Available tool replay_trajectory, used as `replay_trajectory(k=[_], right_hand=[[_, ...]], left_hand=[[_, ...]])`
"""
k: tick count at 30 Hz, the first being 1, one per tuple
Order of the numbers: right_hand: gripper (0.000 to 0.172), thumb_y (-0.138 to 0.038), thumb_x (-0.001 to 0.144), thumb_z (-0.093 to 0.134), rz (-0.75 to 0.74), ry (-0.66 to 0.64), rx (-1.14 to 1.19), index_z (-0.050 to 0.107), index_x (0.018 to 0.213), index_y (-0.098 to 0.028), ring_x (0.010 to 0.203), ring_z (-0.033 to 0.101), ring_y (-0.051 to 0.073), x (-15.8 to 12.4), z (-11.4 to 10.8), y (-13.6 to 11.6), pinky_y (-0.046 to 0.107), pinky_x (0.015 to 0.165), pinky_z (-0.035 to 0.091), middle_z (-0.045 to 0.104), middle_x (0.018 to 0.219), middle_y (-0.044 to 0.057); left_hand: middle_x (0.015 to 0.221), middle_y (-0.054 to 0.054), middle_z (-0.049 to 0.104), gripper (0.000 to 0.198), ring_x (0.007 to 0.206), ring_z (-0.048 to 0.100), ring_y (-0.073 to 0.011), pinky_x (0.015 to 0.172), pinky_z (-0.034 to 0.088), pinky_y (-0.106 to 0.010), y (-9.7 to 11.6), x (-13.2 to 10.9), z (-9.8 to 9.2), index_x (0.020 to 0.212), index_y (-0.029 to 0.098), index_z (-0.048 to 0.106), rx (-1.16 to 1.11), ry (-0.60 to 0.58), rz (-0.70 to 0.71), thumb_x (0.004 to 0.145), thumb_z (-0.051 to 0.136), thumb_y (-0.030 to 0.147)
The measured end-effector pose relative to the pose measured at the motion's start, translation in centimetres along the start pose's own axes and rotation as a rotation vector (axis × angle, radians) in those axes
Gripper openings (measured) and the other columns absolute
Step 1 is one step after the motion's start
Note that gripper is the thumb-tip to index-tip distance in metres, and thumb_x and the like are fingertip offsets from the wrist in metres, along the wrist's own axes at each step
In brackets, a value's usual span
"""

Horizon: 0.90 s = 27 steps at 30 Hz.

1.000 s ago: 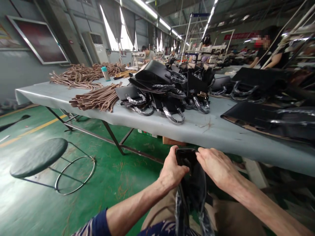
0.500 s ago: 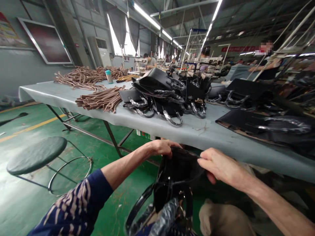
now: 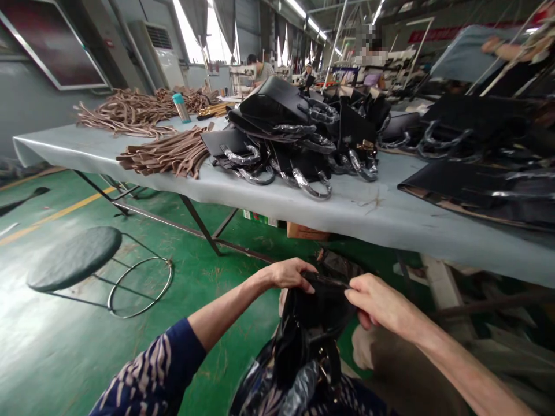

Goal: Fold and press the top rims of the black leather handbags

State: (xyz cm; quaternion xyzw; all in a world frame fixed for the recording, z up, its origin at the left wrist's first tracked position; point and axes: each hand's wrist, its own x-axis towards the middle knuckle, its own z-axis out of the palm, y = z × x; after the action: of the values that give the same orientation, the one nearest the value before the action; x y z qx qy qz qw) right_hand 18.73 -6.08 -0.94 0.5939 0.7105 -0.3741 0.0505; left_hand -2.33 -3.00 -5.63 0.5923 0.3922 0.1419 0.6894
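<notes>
A black handbag (image 3: 318, 315) hangs low in front of me, close to my body, with its opening toward the table. My left hand (image 3: 292, 274) grips the left part of its edge, thumb over the material. On the right, my right hand (image 3: 370, 297) pinches the same edge, so the fabric stretches between both hands. Below, the bag's handles show, one wrapped in clear plastic (image 3: 301, 387), along with gold-coloured metal fittings. The inside of the bag is dark and its contents cannot be made out.
A long table (image 3: 347, 222) with a grey cover stands ahead. On it lie black bags (image 3: 277, 118) with wrapped handles, brown straps (image 3: 169, 153) and a turquoise-capped bottle (image 3: 181, 108). A round stool (image 3: 76, 259) stands left; a cardboard box (image 3: 307, 231) sits beneath the table. Co-workers are farther back.
My view has tilted down, so more floor shows beneath the table. Both hands keep hold of the bag's edge, and the bag has shifted slightly nearer my body.
</notes>
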Motion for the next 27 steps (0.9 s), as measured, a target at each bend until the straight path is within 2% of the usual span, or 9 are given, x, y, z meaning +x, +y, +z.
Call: replay_trajectory(k=[5, 8, 12, 18, 23, 27], right_hand=[[0.029, -0.026, 0.078, 0.035, -0.012, -0.020, 0.024, 0.046, 0.053, -0.018, 0.043, 0.052, 0.010, 0.7, 0.2, 0.1, 0.020, 0.046, 0.033, 0.060, 0.045, 0.002], [0.028, -0.024, 0.078, 0.035, -0.006, -0.031, 0.023, 0.046, 0.053, -0.019, 0.043, 0.051, 0.010, 1.0, 0.1, 0.4, 0.020, 0.046, 0.033, 0.059, 0.045, 0.002], [0.028, -0.024, 0.078, 0.035, -0.006, -0.021, 0.025, 0.045, 0.053, -0.019, 0.042, 0.051, 0.010, 1.2, 0.0, 0.7, 0.020, 0.045, 0.032, 0.060, 0.045, 0.001], [0.029, -0.023, 0.078, 0.035, -0.015, -0.002, 0.029, 0.047, 0.052, -0.019, 0.043, 0.052, 0.010, 1.5, 0.1, 1.2, 0.019, 0.044, 0.032, 0.061, 0.044, 0.002], [0.029, -0.022, 0.078, 0.036, -0.003, 0.001, 0.019, 0.049, 0.052, -0.019, 0.043, 0.051, 0.009, 1.7, -0.1, 1.2, 0.019, 0.044, 0.031, 0.060, 0.044, 0.001], [0.031, -0.022, 0.079, 0.037, -0.011, 0.019, -0.004, 0.048, 0.050, -0.019, 0.045, 0.052, 0.009, 1.4, -0.3, 0.8, 0.020, 0.047, 0.031, 0.060, 0.045, 0.001]], left_hand=[[0.105, -0.002, 0.057, 0.048, 0.101, 0.050, -0.0171, 0.093, 0.036, -0.030, 0.3, 0.3, 0.2, 0.109, 0.019, 0.056, 0.183, 0.069, 0.416, 0.062, 0.056, 0.005], [0.108, -0.004, 0.054, 0.043, 0.107, 0.047, -0.0179, 0.098, 0.032, -0.031, 0.6, 0.5, 0.1, 0.105, 0.018, 0.058, 0.328, 0.042, 0.545, 0.065, 0.053, 0.003], [0.105, -0.005, 0.054, 0.033, 0.101, 0.049, -0.0172, 0.092, 0.036, -0.028, 0.8, 0.9, -0.1, 0.100, 0.016, 0.060, 0.482, 0.034, 0.551, 0.068, 0.057, 0.008], [0.100, -0.006, 0.055, 0.013, 0.091, 0.052, -0.0150, 0.082, 0.041, -0.022, 0.9, 1.2, 0.4, 0.085, 0.014, 0.060, 0.651, 0.094, 0.496, 0.073, 0.062, 0.019], [0.095, -0.005, 0.059, 0.017, 0.086, 0.055, -0.0136, 0.078, 0.041, -0.020, 0.5, 1.7, 0.8, 0.085, 0.014, 0.063, 0.653, 0.133, 0.538, 0.078, 0.060, 0.028], [0.087, -0.004, 0.062, 0.013, 0.080, 0.056, -0.0117, 0.073, 0.041, -0.018, 0.2, 2.2, 1.0, 0.079, 0.013, 0.065, 0.631, 0.200, 0.515, 0.079, 0.057, 0.023]])
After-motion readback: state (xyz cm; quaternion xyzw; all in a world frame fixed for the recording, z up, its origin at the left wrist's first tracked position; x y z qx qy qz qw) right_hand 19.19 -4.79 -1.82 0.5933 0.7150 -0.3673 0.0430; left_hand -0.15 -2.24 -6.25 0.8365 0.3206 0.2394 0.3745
